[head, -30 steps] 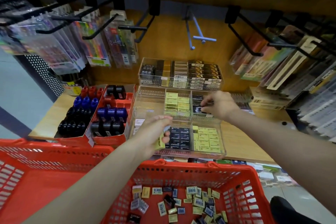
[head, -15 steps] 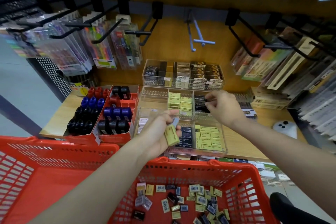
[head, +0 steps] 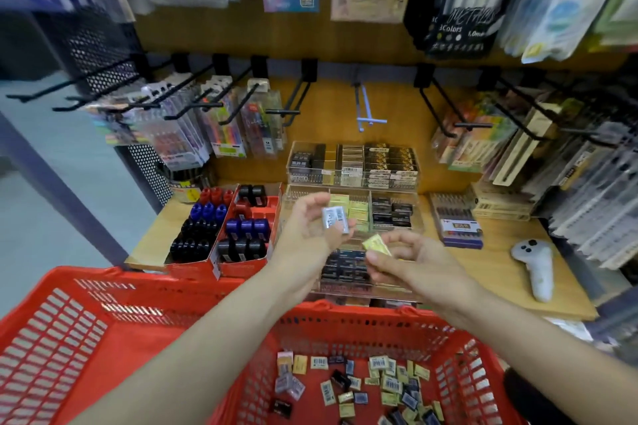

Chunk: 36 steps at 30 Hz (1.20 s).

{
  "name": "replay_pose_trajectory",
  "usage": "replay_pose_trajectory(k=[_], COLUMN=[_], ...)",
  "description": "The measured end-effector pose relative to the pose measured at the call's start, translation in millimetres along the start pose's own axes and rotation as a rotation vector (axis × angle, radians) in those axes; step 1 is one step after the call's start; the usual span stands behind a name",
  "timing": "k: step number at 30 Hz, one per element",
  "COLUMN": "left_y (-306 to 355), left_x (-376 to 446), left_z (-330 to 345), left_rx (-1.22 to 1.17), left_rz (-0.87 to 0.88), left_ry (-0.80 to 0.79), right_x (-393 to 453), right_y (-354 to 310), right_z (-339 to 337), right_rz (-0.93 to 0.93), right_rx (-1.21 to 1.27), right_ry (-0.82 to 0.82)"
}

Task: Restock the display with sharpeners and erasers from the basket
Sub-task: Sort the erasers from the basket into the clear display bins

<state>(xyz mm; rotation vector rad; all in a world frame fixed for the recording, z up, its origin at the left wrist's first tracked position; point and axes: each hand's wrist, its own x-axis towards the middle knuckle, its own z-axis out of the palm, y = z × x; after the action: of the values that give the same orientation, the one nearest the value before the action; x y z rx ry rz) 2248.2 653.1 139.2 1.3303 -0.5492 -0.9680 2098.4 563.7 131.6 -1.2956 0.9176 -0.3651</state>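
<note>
Holding two small wrapped erasers above a shelf display, a person reaches out with both bare arms. The left hand (head: 310, 228), palm up, grips a pale eraser (head: 334, 219) with a white barcode label between thumb and fingers. The right hand (head: 407, 260) pinches a yellow eraser (head: 377, 245) at its fingertips, just beside the left hand and apart from it. Both erasers hang over clear trays (head: 355, 183) — three stepped tiers, divided into compartments. The back tier holds black and gold packs in rows, the middle tier yellow packs beside black ones, and the front tier dark packs, partly hidden by the hands.

Left of the trays sit two red boxes (head: 241, 264) of sharpeners (head: 247, 228) in red, blue and black, standing in rows; their count is too crowded to tell. Below, a red basket (head: 145, 328) holds a loose scatter of yellow, white-labelled and dark packs on its floor — well over twenty. A white controller (head: 537, 266) lies on the wooden shelf (head: 500, 286) to the right. Pen packs hang on black hooks above.
</note>
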Motion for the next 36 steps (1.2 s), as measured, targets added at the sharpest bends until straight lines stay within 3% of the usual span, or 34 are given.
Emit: replay_pose_trajectory(k=[4,16,18,20,22,28,33,36], left_y=[-12.4,-15.5,-17.5,-19.9,-21.7,-21.3,-26.8,-30.7], left_x=[-14.5,26.7,31.4,35.2,38.8,47.1,46.1,44.7], left_z=[-28.3,-64.7,-68.0,-70.3,-71.6,-68.2,-63.9,-64.8], left_rx=[0.069,-0.096,-0.119,-0.129,-0.142,-0.218,-0.221,-0.214], left_rz=[-0.099,-0.189,-0.204,-0.218,-0.236,-0.262,-0.298,-0.311], left_ry=[0.019,0.184,0.195,0.202,0.208,0.214,0.211,0.215], right_x=[-3.9,64.7,86.2,106.8,123.6,171.2,182.6,183.7], right_y=[-3.8,-0.8,-4.5,-9.7,-13.7,3.5,10.8,-1.9], right_z=[-12.2,-4.6,1.3,6.4,13.5,33.3,34.6,32.3], right_rz=[-0.017,0.033,0.005,-0.083,-0.131,-0.051,-0.074,-0.012], right_rx=[-0.082,0.034,-0.147,-0.548,-0.791,-1.010,-1.058,-1.315], right_ry=[0.115,0.108,0.147,0.223,0.254,0.279,0.405,0.354])
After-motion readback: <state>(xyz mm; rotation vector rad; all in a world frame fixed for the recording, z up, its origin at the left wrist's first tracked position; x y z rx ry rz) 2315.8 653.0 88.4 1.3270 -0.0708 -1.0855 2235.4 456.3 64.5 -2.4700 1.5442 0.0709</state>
